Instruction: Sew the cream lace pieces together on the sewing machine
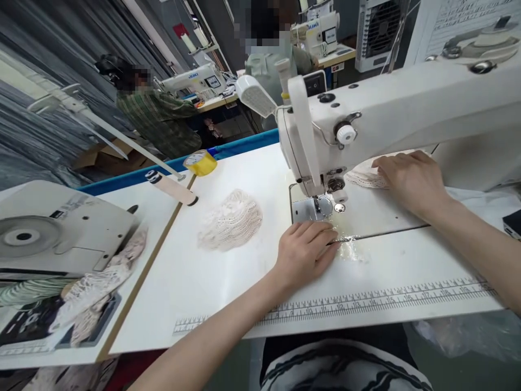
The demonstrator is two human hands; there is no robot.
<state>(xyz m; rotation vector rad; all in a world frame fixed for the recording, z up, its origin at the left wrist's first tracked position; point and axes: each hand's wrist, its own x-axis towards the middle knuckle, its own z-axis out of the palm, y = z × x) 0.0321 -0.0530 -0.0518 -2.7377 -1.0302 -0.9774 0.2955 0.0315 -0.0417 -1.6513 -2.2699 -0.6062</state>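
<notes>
My left hand (306, 254) lies on the white table just in front of the sewing machine's needle plate (303, 210), fingers stretched out and nothing visible in them. Under the machine arm, my right hand (413, 179) curls its fingers over the edge of a pale lace piece (361, 175); its thumb is hidden. The white sewing machine (378, 114) stands with its needle and presser foot above the plate. To the left of my left hand lies a second pale lace piece (232, 221), gathered in a fan shape, touched by neither hand.
A yellow tape roll (200, 163) and a pale thread cone (171, 188) lie at the back left. A printed ruler (325, 307) runs along the front edge. Another machine (61, 228) with lace stands left. Two people (157, 117) sit at machines beyond the blue-edged table.
</notes>
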